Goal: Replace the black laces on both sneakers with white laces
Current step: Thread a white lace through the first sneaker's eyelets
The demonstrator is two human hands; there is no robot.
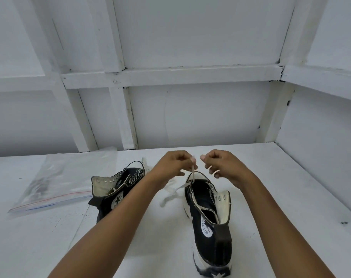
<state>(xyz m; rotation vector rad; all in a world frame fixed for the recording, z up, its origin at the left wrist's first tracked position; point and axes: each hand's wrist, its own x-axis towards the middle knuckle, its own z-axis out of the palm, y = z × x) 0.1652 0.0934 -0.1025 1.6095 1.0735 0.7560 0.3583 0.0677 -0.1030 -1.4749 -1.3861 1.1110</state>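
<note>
White lace (192,174) rises near upright from the far toe eyelets of the right-side sneaker (205,213), heel towards the person, into the left hand (175,164) pinching it, the right hand (222,164) curled just beside, its hold unclear.

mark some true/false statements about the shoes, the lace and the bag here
1. The left hand pinches a white lace that rises from the right sneaker. True.
2. The plastic zip bag lies to the right of both sneakers. False: it lies left of the left sneaker.
3. Black laces fill the right sneaker's upper eyelets. False: the upper eyelets in view are empty.
4. Both sneakers sit on the white table. True.
</note>
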